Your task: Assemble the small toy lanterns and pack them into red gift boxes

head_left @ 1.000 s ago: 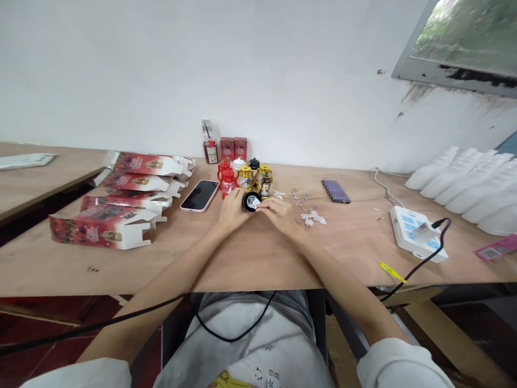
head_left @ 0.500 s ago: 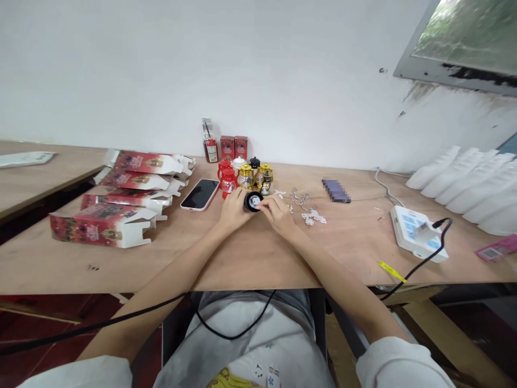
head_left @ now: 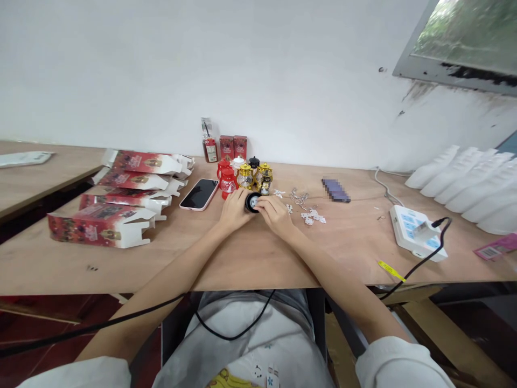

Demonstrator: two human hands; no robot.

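My left hand (head_left: pixel 235 209) is closed around a small black lantern (head_left: pixel 247 201), tipped so that its round base faces me. A pale disc shows inside the dark rim. Against that base, my right hand (head_left: pixel 277 214) has its thumb and fingers pinched together; anything between the fingertips is too small to make out. Just behind the hands stand several small lanterns: red ones (head_left: pixel 228 182), gold ones (head_left: pixel 245 177), a white one (head_left: pixel 238 161) and a black one (head_left: pixel 254 162). To the right of my right hand lie small white pieces (head_left: pixel 312 216) and metal wire handles (head_left: pixel 299 198).
Flattened red boxes (head_left: pixel 133 180) lie at the left, beside a phone (head_left: pixel 200 194). Two small red boxes (head_left: pixel 233 147) and a bottle-like package (head_left: pixel 209 144) stand by the wall. At the right are a second phone (head_left: pixel 335 190), a power strip (head_left: pixel 416 234) and white stacked pieces (head_left: pixel 464 178).
My right fingertips have shifted slightly over the lantern's base, and the pale disc looks a little different. My left hand keeps its hold in nearly the same spot.
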